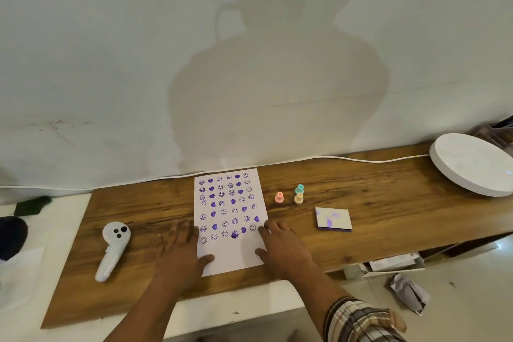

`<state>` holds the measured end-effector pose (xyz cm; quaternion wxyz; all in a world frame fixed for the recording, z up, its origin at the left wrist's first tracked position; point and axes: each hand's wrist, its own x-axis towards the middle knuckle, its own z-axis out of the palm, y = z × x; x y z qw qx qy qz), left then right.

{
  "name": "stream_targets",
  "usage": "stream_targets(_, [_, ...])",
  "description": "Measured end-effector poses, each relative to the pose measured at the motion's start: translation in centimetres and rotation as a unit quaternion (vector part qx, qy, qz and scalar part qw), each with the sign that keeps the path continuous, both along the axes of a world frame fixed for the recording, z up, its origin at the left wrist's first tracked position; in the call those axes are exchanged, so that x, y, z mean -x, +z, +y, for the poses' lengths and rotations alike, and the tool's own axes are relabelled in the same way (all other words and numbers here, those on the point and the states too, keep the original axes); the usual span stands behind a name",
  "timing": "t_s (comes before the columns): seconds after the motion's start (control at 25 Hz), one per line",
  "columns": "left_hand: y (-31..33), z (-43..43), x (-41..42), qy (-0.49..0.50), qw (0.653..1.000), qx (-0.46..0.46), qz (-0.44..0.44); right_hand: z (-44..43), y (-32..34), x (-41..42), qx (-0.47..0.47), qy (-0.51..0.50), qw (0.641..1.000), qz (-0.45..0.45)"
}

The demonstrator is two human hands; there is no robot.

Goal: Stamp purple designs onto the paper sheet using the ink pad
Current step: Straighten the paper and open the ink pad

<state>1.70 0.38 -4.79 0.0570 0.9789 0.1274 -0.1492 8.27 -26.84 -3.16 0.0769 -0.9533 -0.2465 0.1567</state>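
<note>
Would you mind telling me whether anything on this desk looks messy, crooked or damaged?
One stamp mark in the bottom row of the paper sheet is a heavy, dark purple blot, unlike the crisp marks around it. The ink pad's white lid has purple smears. The three stamps stand upright.

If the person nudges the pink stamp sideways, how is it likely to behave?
The pink stamp stands upright on a narrow base, taller than wide, so it would probably tip rather than slide. Its body looks round, so it may then roll on the wooden board. It looks like light plastic, easily knocked.
</note>
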Motion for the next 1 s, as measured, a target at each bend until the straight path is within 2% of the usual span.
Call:
stream_targets(0.12, [-0.5,0.1,-0.2,0.003,1.000,-0.004,0.001,-1.0,0.5,-1.0,-0.016,-0.013,1.000,0.011])
stream_targets(0.24, [-0.6,0.1,-0.1,0.005,1.000,0.000,-0.001,-4.2,1.5,-3.0,0.013,-0.030,0.998,-0.057])
stream_targets(0.32, [-0.2,-0.1,-0.4,0.002,1.000,-0.009,-0.002,-7.3,2.5,-4.6,0.023,-0.083,0.993,-0.083])
stream_targets(0.52, [0.5,-0.5,-0.7,-0.002,1.000,-0.023,0.016,-13.7,3.4,-7.3,0.108,-0.163,0.980,-0.030])
stream_targets(0.68, [0.6,-0.6,-0.9,0.002,0.999,-0.029,0.024,-14.8,2.3,-7.2,0.136,-0.154,0.978,0.019])
stream_targets(0.84, [0.7,-0.7,-1.0,0.007,0.999,-0.023,0.025,-13.5,2.4,-7.4,0.144,-0.150,0.978,0.024])
stream_targets(1.0, [0.9,-1.4,-0.7,0.022,1.000,-0.015,0.015,-12.0,2.3,-7.1,0.137,-0.103,0.985,0.026])
